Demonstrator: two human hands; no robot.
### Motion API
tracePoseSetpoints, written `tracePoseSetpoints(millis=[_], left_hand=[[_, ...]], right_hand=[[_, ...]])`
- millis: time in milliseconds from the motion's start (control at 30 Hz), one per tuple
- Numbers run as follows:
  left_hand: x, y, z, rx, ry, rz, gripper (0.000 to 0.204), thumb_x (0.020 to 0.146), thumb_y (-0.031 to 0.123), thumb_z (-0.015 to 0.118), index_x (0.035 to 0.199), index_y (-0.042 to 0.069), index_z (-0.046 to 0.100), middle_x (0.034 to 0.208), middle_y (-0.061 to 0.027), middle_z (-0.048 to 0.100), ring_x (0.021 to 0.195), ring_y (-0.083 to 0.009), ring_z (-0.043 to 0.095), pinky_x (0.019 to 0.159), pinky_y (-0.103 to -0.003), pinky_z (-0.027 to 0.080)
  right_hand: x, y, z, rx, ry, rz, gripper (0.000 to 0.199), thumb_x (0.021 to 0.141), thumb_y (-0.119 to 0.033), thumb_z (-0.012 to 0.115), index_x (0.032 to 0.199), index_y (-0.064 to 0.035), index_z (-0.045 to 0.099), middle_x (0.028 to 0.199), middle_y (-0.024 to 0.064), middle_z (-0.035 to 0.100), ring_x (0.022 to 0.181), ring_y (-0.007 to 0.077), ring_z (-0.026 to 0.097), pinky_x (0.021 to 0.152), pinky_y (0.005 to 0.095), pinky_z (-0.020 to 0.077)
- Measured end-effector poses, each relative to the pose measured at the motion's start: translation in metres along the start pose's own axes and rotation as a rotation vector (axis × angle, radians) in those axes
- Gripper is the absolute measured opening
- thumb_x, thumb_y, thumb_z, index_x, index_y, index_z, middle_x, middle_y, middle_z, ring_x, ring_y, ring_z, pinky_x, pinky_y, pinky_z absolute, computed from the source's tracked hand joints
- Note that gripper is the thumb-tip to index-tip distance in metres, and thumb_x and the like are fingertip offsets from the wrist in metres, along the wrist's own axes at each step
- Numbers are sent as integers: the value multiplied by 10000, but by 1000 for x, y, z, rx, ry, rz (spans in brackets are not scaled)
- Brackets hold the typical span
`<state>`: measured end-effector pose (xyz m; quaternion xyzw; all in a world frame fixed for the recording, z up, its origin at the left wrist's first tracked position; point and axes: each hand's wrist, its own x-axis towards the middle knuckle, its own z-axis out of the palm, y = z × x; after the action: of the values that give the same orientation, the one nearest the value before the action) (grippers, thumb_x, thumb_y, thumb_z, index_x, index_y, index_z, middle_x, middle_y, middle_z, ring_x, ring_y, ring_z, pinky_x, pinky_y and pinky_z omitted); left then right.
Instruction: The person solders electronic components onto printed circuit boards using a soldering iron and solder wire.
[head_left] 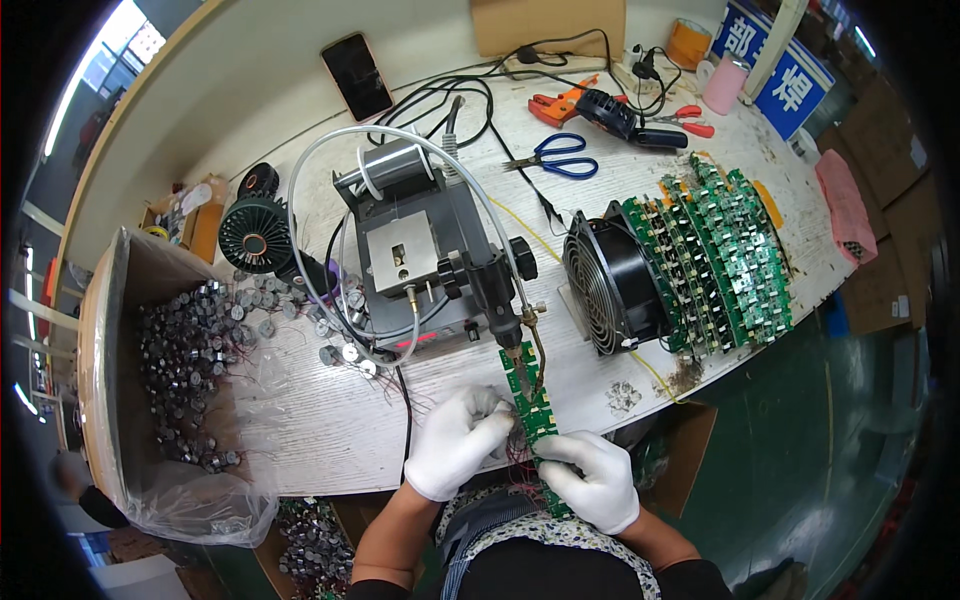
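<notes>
Both hands wear white gloves. My right hand (592,478) grips the near end of a narrow green circuit board (530,392) that points away from me. My left hand (462,436) pinches the board's left side, where thin red wires hang. The board's far end sits under the tip of a soldering iron (530,325) mounted on a dark grey soldering machine (420,265). A clear tube loops over the machine.
A black fan (608,283) stands right of the machine, beside rows of stacked green boards (725,255). A cardboard box (108,330) of small round metal parts sits at left, with loose ones near a small dark fan (255,235). Blue scissors (560,155), a phone (357,75) and cables lie behind.
</notes>
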<state>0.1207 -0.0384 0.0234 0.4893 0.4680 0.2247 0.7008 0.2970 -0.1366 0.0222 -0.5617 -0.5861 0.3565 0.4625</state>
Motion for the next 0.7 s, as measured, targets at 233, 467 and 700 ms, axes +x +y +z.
tracePoseSetpoints(millis=[233,467,700], left_hand=[[8,-5,1,-100,-25,3,143,881,98,616,865,-31,558,742,-34,587,605,-76,541,539,-225,435],[6,-2,9,-113,50,19,131,866,86,645,866,-19,566,754,-23,594,612,-59,523,547,-216,426],[0,8,17,-43,114,27,131,851,100,678,874,12,583,773,18,590,670,-32,490,600,-198,415]], right_hand=[[1,0,-1,7,10,20,253,755,12,704,1005,-7,671,885,138,683,781,268,677,716,325,535],[0,2,-1,20,32,40,253,757,7,709,1007,-13,678,898,130,692,791,250,683,728,316,540],[-1,1,-2,22,55,28,254,743,26,714,992,-7,679,885,134,685,771,245,682,710,309,540]])
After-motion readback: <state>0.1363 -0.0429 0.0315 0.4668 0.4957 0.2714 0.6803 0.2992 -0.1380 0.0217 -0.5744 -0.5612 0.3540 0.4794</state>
